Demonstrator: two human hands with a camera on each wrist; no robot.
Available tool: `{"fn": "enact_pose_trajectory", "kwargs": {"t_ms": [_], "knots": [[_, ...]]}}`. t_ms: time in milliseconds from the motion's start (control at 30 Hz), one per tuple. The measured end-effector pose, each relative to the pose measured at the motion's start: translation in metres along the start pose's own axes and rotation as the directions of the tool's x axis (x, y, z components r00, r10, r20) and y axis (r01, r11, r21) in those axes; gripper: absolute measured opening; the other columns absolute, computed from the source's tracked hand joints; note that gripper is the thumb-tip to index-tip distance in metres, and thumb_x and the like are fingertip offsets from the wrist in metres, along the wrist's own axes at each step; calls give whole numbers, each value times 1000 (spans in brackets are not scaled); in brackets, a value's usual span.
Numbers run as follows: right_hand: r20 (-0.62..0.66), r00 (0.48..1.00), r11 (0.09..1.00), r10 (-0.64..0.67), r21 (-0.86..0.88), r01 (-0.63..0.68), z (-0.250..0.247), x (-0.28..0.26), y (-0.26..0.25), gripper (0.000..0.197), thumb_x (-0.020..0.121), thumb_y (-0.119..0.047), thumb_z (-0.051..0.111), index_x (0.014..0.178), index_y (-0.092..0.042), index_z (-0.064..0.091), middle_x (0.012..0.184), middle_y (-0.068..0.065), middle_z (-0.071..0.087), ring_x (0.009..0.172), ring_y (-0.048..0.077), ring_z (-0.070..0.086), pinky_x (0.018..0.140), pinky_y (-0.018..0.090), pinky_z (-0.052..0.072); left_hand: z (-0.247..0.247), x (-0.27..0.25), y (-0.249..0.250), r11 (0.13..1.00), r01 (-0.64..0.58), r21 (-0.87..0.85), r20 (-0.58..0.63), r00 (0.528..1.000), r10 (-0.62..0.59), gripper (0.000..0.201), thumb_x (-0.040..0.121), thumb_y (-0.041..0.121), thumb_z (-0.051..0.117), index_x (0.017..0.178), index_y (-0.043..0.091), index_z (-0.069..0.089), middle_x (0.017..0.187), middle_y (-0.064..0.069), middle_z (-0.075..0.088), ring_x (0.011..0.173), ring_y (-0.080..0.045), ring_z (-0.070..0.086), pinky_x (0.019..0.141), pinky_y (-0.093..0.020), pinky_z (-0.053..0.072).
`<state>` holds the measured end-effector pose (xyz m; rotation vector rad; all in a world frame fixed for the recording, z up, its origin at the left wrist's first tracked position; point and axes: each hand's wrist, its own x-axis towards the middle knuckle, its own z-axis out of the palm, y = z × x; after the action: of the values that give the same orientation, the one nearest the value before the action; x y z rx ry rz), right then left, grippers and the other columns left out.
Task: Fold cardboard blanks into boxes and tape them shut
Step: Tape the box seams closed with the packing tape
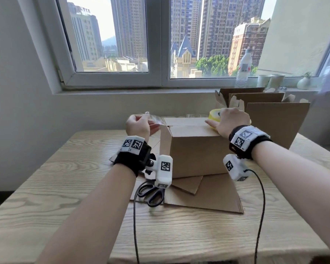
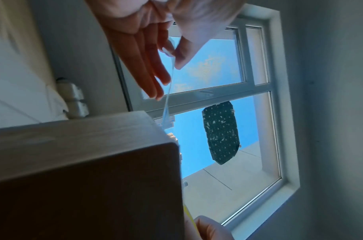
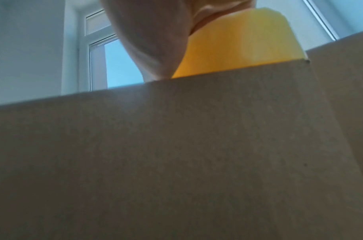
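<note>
Brown cardboard box [image 1: 196,149] stands upright on stack of flat blanks [image 1: 208,197], top flaps folded shut, seam running left to right. Yellow tape roll [image 1: 213,115] sits on box's top right edge, under my right hand [image 1: 229,121]. Clear tape strip [image 1: 156,119] stretches off left end of box top, pinched in my left hand [image 1: 139,124]. More folded boxes [image 1: 265,109] stand behind, right.

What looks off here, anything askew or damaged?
Nothing damaged. Only oddity: the scissors lie on the flat cardboard blanks under the box, where the left hand's tape is going on.
</note>
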<state>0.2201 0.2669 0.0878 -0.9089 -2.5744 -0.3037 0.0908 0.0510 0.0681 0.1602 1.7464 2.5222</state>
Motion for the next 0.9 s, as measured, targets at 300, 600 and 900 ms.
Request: {"fn": "enact_pose_trajectory", "kwargs": {"t_ms": [300,600,900], "knots": [[129,991,995,-39,98,27,-11,-2,2,50,97,-51,49,118,-7,59,117,18,63,108,35,60,81,36,43,13,-10,-12,997,79,-20,-27,996,-80,11,100,21,49,99,13,41,89,-14,66,72,-34,71,62,-40,60],[235,966,993,-107,76,92,-28,-5,2,40,100,-45,44,116,-11,58,123,19,60,112,36,57,91,39,45,22,-10,-28,970,-137,201,255,963,83,45,83,-8,62,111,4,30,109,-8,53,95,-12,59,67,-11,47],[213,976,986,-49,169,13,-27,0,8,49,95,-55,50,117,-12,59,121,14,61,108,32,56,88,37,44,26,-17,-35,938,-264,225,347,921,176,53,82,-20,52,113,8,19,120,-3,42,112,-14,60,83,-26,55]]}}
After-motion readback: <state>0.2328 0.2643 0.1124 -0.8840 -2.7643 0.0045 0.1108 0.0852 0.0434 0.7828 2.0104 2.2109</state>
